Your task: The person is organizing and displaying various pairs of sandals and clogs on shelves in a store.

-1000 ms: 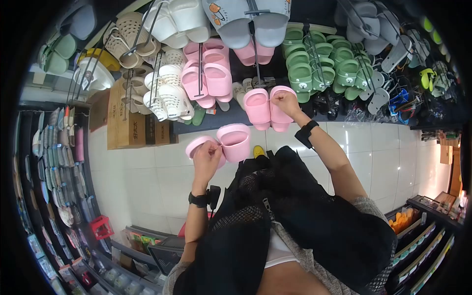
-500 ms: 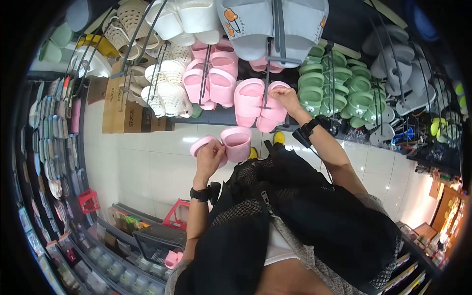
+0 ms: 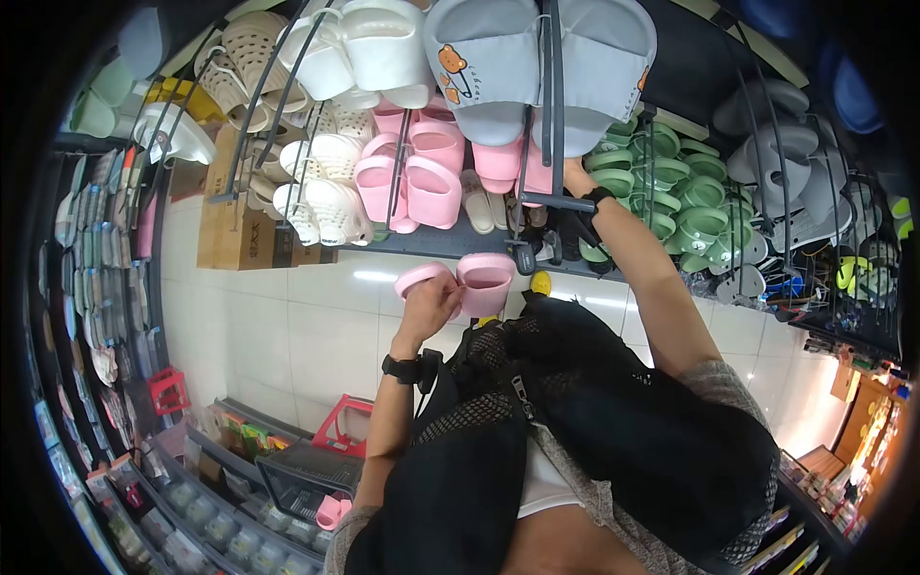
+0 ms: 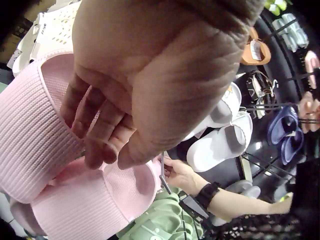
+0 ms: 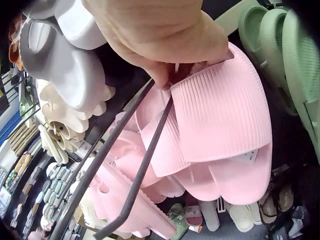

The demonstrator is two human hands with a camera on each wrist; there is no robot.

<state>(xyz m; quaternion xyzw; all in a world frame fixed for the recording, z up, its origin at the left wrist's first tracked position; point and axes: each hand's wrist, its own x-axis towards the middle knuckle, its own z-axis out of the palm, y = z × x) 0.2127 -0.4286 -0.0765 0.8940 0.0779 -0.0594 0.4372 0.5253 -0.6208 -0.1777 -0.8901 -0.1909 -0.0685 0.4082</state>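
Note:
My left hand (image 3: 431, 307) pinches a pair of pink slippers (image 3: 486, 280) between them, above the floor. In the left wrist view its fingers curl at the ribbed strap (image 4: 35, 130) of one slipper, below the palm (image 4: 165, 70). My right hand (image 3: 577, 180) reaches in behind the large grey slippers (image 3: 596, 72), which partly hide it. The right wrist view shows that hand (image 5: 160, 35) gripping another pink pair (image 5: 222, 115) near its top, beside a dark metal hook (image 5: 135, 185); the fingertips are partly hidden.
Pink slippers (image 3: 433, 192) and white clogs (image 3: 331, 213) hang left of the right hand, green slippers (image 3: 700, 192) to its right. Metal hooks (image 3: 551, 201) project toward me. A cardboard box (image 3: 230, 235) stands on the tiled floor (image 3: 316, 321) by the rack.
My right hand has moved the pink pair up and back toward the rack, behind the grey slippers. The left hand, still holding its pair, has shifted slightly right. The rack's front hooks look closer.

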